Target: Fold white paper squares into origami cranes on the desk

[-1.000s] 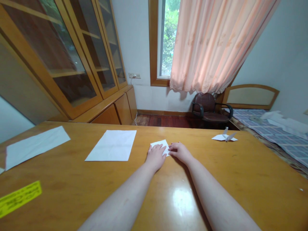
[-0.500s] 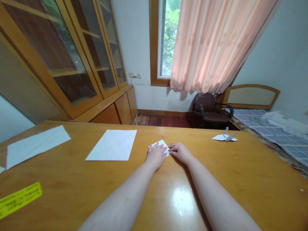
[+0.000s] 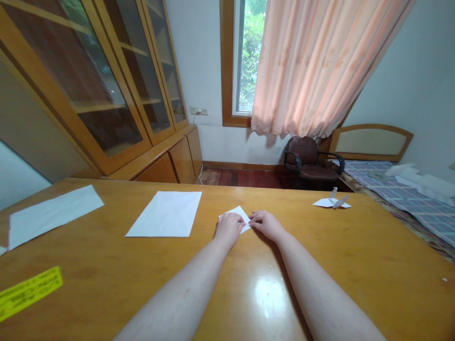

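A small folded piece of white paper (image 3: 245,219) lies on the wooden table, one corner pointing away from me. My left hand (image 3: 229,228) rests over its left side, fingers curled and pinched together on it, covering part of the sheet. At the right corner, my right hand (image 3: 266,222) holds the edge between thumb and fingertips. Exactly how the folds run under my fingers is too small to make out.
A flat white square sheet (image 3: 165,215) lies left of my hands, and a longer white sheet (image 3: 55,215) farther left. A folded paper crane (image 3: 331,202) stands at the right. A yellow label (image 3: 31,291) is at the near left. Beyond the table's far edge is a chair (image 3: 307,158).
My left hand's fingers, spread flat on the folded paper before, have curled in to a pinch, so more of the paper shows. The right hand has stayed at the right corner.
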### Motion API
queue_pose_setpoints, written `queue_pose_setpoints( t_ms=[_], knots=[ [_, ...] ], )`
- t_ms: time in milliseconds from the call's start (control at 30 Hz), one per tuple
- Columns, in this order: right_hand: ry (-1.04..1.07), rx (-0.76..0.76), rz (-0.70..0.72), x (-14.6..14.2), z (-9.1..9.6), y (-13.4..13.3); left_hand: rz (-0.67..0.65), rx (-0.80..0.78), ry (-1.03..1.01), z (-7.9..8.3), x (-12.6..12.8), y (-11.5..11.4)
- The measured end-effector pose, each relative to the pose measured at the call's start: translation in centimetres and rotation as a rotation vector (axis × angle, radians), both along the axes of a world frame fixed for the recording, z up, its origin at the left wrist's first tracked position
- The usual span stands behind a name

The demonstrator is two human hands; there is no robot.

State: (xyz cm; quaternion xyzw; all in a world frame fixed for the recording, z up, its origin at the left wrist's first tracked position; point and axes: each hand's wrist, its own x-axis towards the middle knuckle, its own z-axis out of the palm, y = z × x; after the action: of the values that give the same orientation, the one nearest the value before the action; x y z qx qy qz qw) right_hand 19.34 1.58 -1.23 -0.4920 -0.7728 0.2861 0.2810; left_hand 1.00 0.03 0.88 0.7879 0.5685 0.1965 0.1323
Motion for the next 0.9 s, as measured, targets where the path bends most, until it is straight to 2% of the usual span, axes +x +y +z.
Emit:
queue_pose_setpoints(
  t_ms=[200,600,900],
  knots=[
    [-0.018,-0.037,0.024,0.01,0.31,-0.12,0.032,-0.013,0.004,-0.22,0.01,0.18],
    [0.033,-0.029,-0.049,-0.16,0.14,-0.27,0.053,-0.042,-0.014,-0.54,0.03,0.42],
    [0.019,0.005,-0.071,-0.3,0.03,-0.31,0.014,-0.042,0.026,-0.66,0.05,0.3]
  ],
)
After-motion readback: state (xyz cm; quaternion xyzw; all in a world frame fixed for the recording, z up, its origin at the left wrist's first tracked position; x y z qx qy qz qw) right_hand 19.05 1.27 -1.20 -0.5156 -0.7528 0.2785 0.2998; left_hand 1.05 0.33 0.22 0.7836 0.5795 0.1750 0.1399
